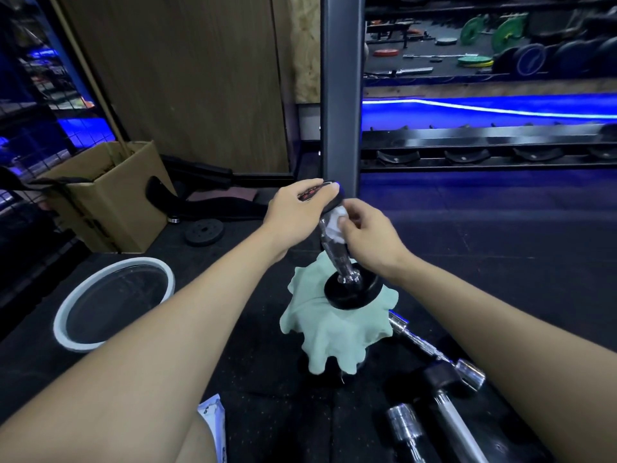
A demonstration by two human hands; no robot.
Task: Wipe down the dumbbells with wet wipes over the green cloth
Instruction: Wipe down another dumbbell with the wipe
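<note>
Grips (300, 203) (369, 233) on dumbbell (337, 255), bars (430, 352) nearby

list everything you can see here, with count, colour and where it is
dumbbell: one, black ends and chrome handle, standing on end on the green cloth
wet wipe: one, white, against the dumbbell handle
green cloth: one, pale green, draped at centre floor
basin: one, white rim, floor left
cardboard box: one, brown, back left
weight plate: one, black, floor beside box
chrome bars: several, silver, floor lower right
left hand: grips dumbbell's top end
right hand: pinches the wipe on the handle
</note>
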